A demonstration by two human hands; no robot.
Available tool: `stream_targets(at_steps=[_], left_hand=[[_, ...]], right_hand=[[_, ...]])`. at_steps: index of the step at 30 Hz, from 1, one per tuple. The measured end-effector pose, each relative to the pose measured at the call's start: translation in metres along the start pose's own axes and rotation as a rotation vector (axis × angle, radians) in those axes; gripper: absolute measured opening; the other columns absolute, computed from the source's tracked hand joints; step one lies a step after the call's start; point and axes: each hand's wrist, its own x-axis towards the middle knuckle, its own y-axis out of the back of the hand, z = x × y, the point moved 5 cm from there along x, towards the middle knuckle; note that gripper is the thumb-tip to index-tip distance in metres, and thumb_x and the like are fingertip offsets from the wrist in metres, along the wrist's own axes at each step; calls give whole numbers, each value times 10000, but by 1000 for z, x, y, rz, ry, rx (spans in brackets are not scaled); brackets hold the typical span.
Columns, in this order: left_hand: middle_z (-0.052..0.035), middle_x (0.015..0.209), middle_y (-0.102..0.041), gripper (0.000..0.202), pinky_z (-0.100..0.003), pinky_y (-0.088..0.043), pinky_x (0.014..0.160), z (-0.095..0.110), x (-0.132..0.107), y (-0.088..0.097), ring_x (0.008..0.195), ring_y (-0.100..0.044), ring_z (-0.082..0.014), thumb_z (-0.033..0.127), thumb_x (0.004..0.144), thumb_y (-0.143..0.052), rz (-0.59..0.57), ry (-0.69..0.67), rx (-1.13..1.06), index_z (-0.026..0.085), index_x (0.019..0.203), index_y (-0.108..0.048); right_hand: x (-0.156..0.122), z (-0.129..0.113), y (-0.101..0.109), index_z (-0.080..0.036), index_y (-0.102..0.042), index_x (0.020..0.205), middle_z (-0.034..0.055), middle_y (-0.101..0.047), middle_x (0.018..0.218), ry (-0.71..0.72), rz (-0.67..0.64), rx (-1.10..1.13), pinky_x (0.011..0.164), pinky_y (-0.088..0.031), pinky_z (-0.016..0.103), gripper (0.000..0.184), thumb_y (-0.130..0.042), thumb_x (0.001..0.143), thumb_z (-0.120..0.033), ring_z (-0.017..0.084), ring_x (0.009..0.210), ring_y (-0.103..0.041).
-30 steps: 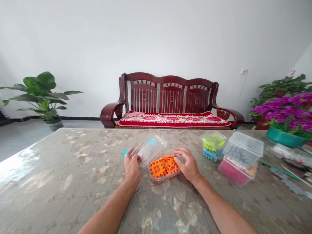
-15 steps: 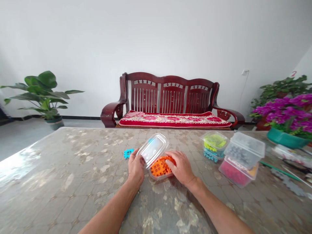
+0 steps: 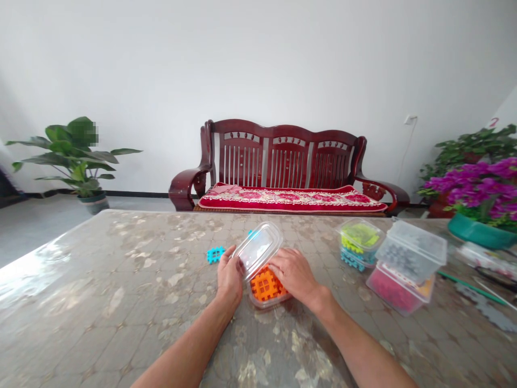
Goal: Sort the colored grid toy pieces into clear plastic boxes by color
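A clear plastic box [image 3: 264,302] full of orange waffle-block pieces [image 3: 264,284] sits on the table in front of me. Its hinged clear lid [image 3: 258,249] stands tilted up over the box. My left hand [image 3: 229,276] pinches the lid's left edge, fingers closed on it. My right hand [image 3: 293,274] lies over the right part of the box, fingers curled onto the orange pieces and the rim. A small blue block [image 3: 215,254] lies on the table just left of the lid.
Right of me stand stacked clear boxes: one with yellow-green and blue pieces [image 3: 358,242], one with grey pieces [image 3: 410,252] above a pink-filled one [image 3: 398,293]. A purple flower pot [image 3: 476,207] stands far right. The marbled table [image 3: 121,285] stretches left; a red bench [image 3: 283,172] lies beyond.
My right hand slid left from the box's right end onto the orange pieces. The lid tipped further down toward the box, with my left hand still on its edge.
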Motion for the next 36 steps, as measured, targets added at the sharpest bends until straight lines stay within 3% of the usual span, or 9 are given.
stream_targets(at_steps=[6, 12, 15, 18, 22, 25, 27, 30, 36], left_hand=[[59, 583, -547, 380, -173, -377, 489, 4, 1, 0, 483, -500, -70, 72, 622, -577, 38, 38, -32, 161, 991, -579], [6, 684, -620, 358, -176, -443, 527, 6, 5, 3, 551, -584, -86, -8, 678, -493, 78, 88, -111, 165, 981, -574], [3, 690, -627, 349, -166, -448, 517, 4, 7, 3, 545, -588, -80, -23, 697, -476, 76, 89, -119, 162, 975, -576], [2, 692, -634, 339, -150, -436, 491, 2, 9, 3, 529, -583, -71, -29, 704, -475, 64, 85, -115, 159, 964, -582], [2, 684, -635, 328, -151, -444, 487, 3, 10, 4, 529, -594, -77, -28, 709, -479, 61, 92, -123, 160, 956, -585], [5, 673, -631, 322, -160, -457, 496, 4, 9, 3, 523, -596, -81, -35, 706, -473, 62, 100, -129, 161, 939, -577], [4, 675, -632, 309, -160, -458, 495, 6, 8, 2, 521, -594, -79, -38, 711, -469, 60, 98, -129, 159, 926, -573], [6, 678, -631, 293, -156, -456, 496, 8, 6, 0, 522, -592, -75, -39, 720, -466, 51, 93, -129, 157, 909, -573], [10, 674, -627, 284, -155, -460, 510, 7, 6, 0, 525, -590, -72, -40, 715, -470, 61, 94, -131, 156, 887, -581]], right_hand=[[-2, 10, 12, -229, -699, 802, 28, -683, 803, -110, 163, 5, 797, -396, 287, 192, -520, 864, -197, 168, 807, -595], [-10, 76, 28, -208, -669, 779, 34, -698, 796, -425, 452, 251, 706, -434, 279, 224, -486, 828, -328, 190, 756, -615], [-22, 113, 19, -215, -669, 756, 16, -683, 711, -634, 391, 266, 613, -416, 275, 282, -453, 828, -381, 196, 681, -611], [-28, 127, 10, -212, -688, 816, 40, -694, 790, -667, 297, 145, 644, -425, 288, 281, -446, 832, -353, 203, 737, -624], [-22, 106, 15, -198, -682, 954, 75, -685, 990, -476, 387, 114, 761, -457, 320, 254, -488, 835, -309, 198, 843, -624], [-9, 72, 13, -221, -696, 874, 41, -700, 897, -285, 254, 288, 778, -469, 307, 178, -540, 836, -298, 183, 841, -624], [-4, 45, 11, -237, -702, 919, 33, -703, 923, -155, 127, 313, 836, -459, 322, 153, -618, 803, -294, 193, 915, -611], [-4, 12, 5, -261, -697, 1008, 30, -693, 991, 29, -26, 239, 934, -412, 362, 293, -727, 717, -279, 219, 1026, -567], [-7, -9, 3, -227, -671, 847, 12, -669, 901, 139, -43, 146, 905, -393, 348, 239, -779, 634, -237, 210, 969, -539]])
